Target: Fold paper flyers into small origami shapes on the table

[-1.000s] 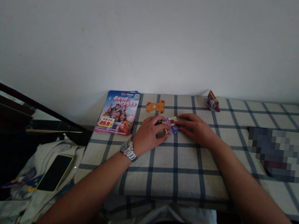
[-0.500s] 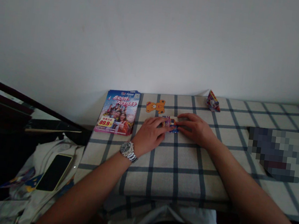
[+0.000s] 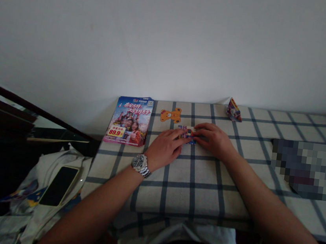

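Note:
A small piece of folded printed paper (image 3: 190, 133), purple, blue and orange, lies flat on the checked tablecloth between my hands. My left hand (image 3: 164, 148), with a metal watch on its wrist, presses its fingers and thumb onto the paper's left part. From the other side, my right hand (image 3: 214, 141) grips the right end with thumb and fingertips. My fingers cover much of the paper, so its exact shape is hidden. Just behind it lies a flat orange bear cutout (image 3: 170, 115).
A stack of colourful flyers (image 3: 129, 122) lies on the left of the table. A folded paper triangle (image 3: 234, 110) stands near the wall (image 3: 173, 40). At right is a blurred dark object (image 3: 296, 168). Below left, a phone (image 3: 59, 185) rests on white bags.
Both hands stay at the paper with only slight finger movement. The whole view has shifted very slightly.

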Motion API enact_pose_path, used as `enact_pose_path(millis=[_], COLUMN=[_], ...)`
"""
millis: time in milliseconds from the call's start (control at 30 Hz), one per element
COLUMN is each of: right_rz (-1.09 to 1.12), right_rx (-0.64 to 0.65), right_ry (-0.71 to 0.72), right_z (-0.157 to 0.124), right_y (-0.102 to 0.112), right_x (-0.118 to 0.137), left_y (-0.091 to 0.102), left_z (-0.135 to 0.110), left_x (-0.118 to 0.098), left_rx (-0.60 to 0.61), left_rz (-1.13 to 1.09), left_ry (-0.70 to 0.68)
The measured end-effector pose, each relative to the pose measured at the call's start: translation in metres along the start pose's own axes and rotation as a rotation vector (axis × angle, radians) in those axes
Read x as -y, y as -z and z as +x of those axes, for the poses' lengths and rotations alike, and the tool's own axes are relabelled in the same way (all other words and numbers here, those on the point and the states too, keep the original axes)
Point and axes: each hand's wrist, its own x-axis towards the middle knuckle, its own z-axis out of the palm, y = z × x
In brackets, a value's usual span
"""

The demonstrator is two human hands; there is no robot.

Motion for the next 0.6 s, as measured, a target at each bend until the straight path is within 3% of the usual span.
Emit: enact_pose_path(millis=[600], right_rz=[0.079], right_rx=[0.075], right_ry=[0.055], right_z=[-0.0032], right_y=[0.0071], right_x=[-0.0063], left_y=[0.0003], left_z=[0.0006], left_x=[0.0011], left_rx=[-0.007], left_rz=[-0.027], left_ry=[0.003])
